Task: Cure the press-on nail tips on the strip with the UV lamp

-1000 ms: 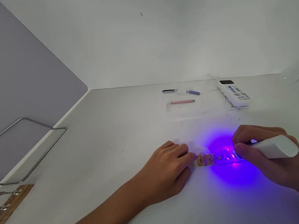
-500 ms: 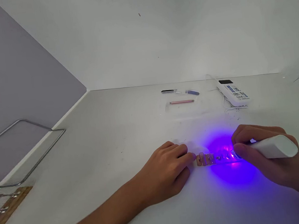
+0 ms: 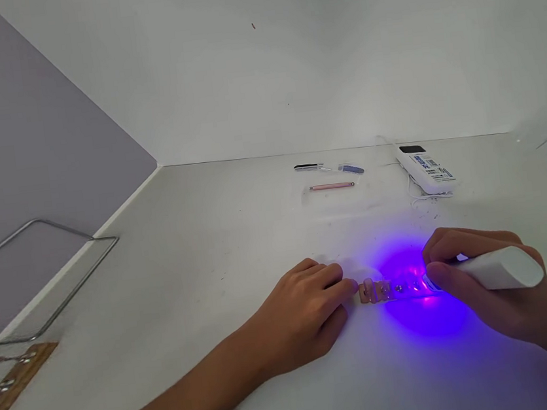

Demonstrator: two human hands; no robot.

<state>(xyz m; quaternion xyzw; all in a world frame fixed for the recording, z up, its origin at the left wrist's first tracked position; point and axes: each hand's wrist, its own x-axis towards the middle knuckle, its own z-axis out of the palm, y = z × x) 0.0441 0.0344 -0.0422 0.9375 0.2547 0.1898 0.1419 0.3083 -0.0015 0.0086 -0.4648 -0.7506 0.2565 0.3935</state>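
Pen (image 3: 332, 186), wht device (image 3: 428, 171) — beyond strip (image 3: 380, 291), R hand (image 3: 506, 315)

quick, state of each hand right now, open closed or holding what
Left hand: loosely curled, index fingertip at the strip's end; any grip cannot be told.
Right hand: closed, holding the white lamp.

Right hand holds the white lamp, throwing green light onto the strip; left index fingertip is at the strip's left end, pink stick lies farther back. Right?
Not quite: the light is blue-violet, not green, as the head view shows. The rest stands: right hand holding the white lamp, left index fingertip at the strip's left end, pink stick farther back.
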